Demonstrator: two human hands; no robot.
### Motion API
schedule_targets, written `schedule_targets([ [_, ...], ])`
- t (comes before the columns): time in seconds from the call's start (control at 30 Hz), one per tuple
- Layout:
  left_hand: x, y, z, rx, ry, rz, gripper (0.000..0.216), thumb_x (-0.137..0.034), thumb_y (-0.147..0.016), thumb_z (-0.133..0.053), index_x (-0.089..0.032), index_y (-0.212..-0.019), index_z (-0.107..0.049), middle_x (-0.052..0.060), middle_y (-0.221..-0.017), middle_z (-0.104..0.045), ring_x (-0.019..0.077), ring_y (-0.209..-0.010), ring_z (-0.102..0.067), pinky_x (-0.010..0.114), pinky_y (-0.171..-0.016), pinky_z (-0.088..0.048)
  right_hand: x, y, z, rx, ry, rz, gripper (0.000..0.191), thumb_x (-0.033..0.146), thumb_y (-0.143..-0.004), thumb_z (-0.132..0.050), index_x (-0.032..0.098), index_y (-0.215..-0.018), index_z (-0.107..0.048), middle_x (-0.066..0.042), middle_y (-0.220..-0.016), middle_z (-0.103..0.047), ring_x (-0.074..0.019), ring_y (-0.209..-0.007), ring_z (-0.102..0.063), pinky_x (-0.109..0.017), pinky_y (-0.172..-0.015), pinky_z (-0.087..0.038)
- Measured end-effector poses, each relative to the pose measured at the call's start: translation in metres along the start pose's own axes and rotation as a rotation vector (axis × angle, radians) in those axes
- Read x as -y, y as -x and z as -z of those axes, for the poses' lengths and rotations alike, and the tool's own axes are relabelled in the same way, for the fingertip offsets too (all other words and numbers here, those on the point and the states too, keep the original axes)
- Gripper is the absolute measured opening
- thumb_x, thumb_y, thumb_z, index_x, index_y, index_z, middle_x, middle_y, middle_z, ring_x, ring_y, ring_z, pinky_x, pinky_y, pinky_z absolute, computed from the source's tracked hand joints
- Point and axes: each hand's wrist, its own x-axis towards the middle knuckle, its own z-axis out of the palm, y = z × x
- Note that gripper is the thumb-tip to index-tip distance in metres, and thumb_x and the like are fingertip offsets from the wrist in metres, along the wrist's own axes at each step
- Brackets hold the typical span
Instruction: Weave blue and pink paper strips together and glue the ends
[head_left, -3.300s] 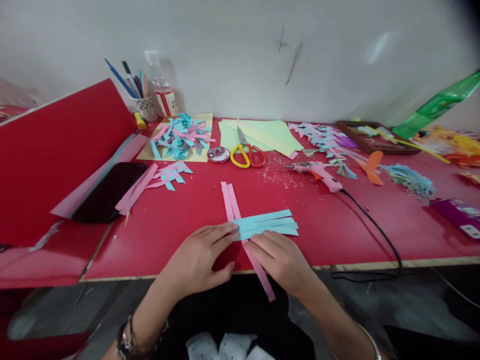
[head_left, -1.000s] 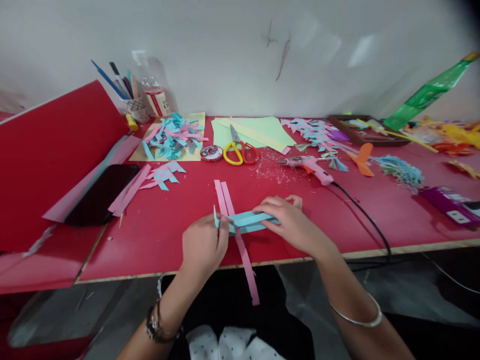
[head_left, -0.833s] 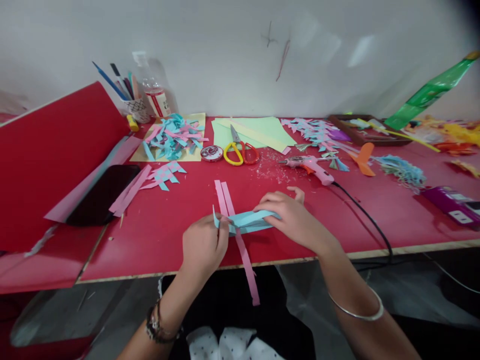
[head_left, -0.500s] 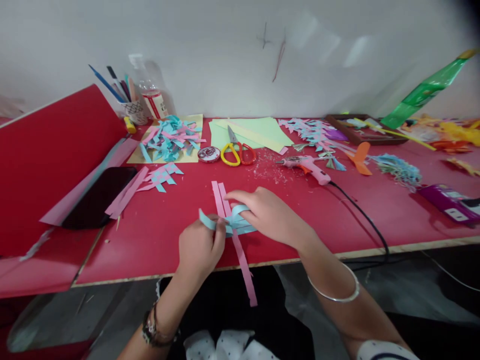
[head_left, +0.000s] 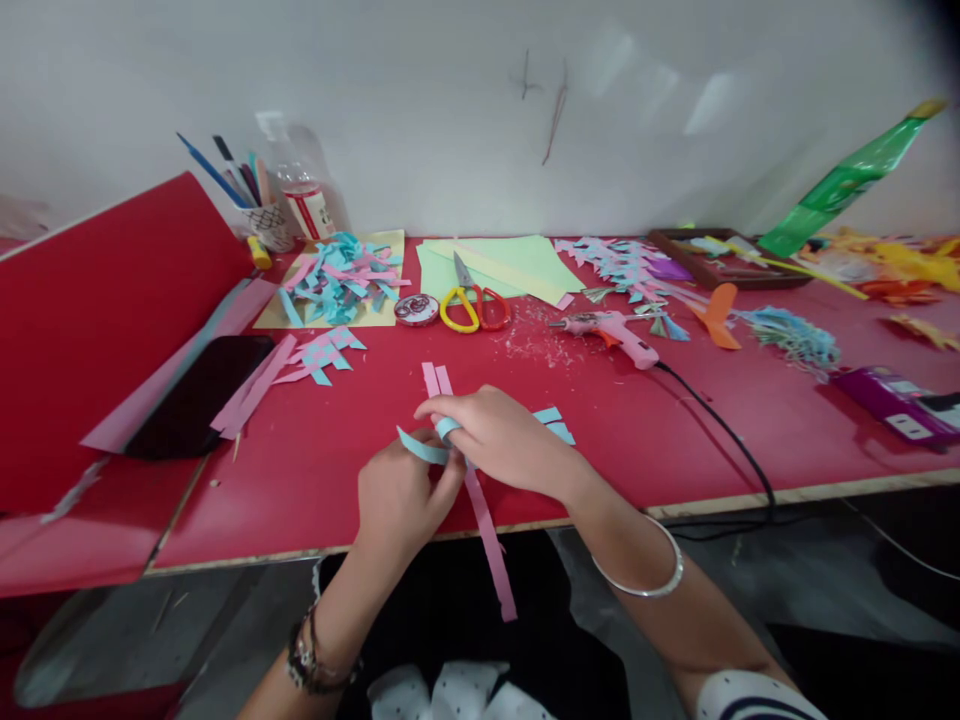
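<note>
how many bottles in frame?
2. A clear bottle with a red label stands at the back left beside the pen cup. A green bottle is at the far right by the wall. The clutter on the right may hide others.

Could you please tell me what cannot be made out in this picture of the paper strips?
All in the head view:
1. Where the light blue paper strips cross the pink paper strips: covered by the right hand; grip or mere press unclear.
2. The pinch of the left hand on a blue strip end: hidden by its own fingers.
3. The label on the clear plastic bottle: too small.
4. The purple box: cut off by the right edge.
</note>
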Motion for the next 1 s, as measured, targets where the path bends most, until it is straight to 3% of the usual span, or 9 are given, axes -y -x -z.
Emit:
schedule_targets([
  [0.17, 0.002, 0.000, -0.002, -0.007, -0.028, 0.004, 0.032, -0.034, -0.081, -0.034, -0.015, -0.077, -0.060, 0.003, -0.048, -0.052, 0.0164, -0.045, -0.050, 0.021, -0.041, -0.019, -0.001, 0.000, 0.002, 0.045, -0.122, 0.039, 0.030, 0.010, -0.082, -0.036, 0.017, -0.100, -0.059, -0.004, -0.096, -0.066, -0.0139, -0.086, -0.059, -0.025, -0.077, -0.037],
  [0.37, 0.003, 0.001, -0.003, -0.019, -0.063, 0.010, 0.029, -0.029, -0.080, -0.034, -0.015, -0.077, -0.060, 0.004, -0.055, -0.057, 0.0165, -0.049, -0.053, 0.022, -0.043, -0.020, -0.012, 0.007, 0.003, 0.002, -0.132, 0.055, 0.035, 0.007, -0.079, -0.039, 0.018, -0.108, -0.054, -0.004, -0.105, -0.062, -0.0146, -0.094, -0.056, -0.027, -0.082, -0.038],
  [0.53, 0.003, 0.000, -0.004, -0.003, -0.072, 0.013, 0.034, -0.030, -0.083, -0.032, -0.016, -0.071, -0.060, 0.006, -0.059, -0.060, 0.0164, -0.051, -0.052, 0.023, -0.044, -0.020, -0.035, 0.025, 0.009, -0.101, 0.101, -0.113, 0.030, 0.016, -0.083, -0.043, 0.016, -0.110, -0.054, -0.009, -0.102, -0.059, -0.0194, -0.098, -0.052, -0.033, -0.083, -0.040],
  [0.73, 0.002, 0.000, -0.002, 0.014, -0.051, 0.029, 0.036, -0.030, -0.084, -0.030, -0.017, -0.074, -0.062, 0.006, -0.060, -0.060, 0.0162, -0.052, -0.052, 0.023, -0.045, -0.022, -0.056, 0.043, 0.008, -0.101, 0.209, -0.264, 0.028, 0.020, -0.079, -0.052, 0.017, -0.107, -0.055, -0.009, -0.102, -0.056, -0.0227, -0.100, -0.048, -0.037, -0.086, -0.038],
  [0.87, 0.002, 0.000, -0.002, 0.031, -0.036, 0.038, 0.038, -0.029, -0.084, -0.027, -0.017, -0.082, -0.063, 0.005, -0.062, -0.061, 0.0167, -0.052, -0.052, 0.023, -0.045, -0.024, -0.046, 0.045, 0.003, -0.194, 0.099, -0.219, 0.018, 0.022, -0.081, -0.049, 0.019, -0.098, -0.055, -0.006, -0.096, -0.056, -0.0188, -0.092, -0.050, -0.034, -0.081, -0.039],
  [1.0, 0.003, 0.000, -0.004, 0.011, -0.033, 0.021, 0.039, -0.030, -0.085, -0.026, -0.016, -0.083, -0.062, 0.006, -0.065, -0.063, 0.0180, -0.055, -0.055, 0.024, -0.047, -0.026, -0.024, 0.043, -0.009, -0.160, -0.108, -0.104, 0.015, 0.027, -0.076, -0.056, 0.019, -0.087, -0.049, -0.003, -0.087, -0.053, -0.0145, -0.082, -0.050, -0.027, -0.071, -0.040],
])
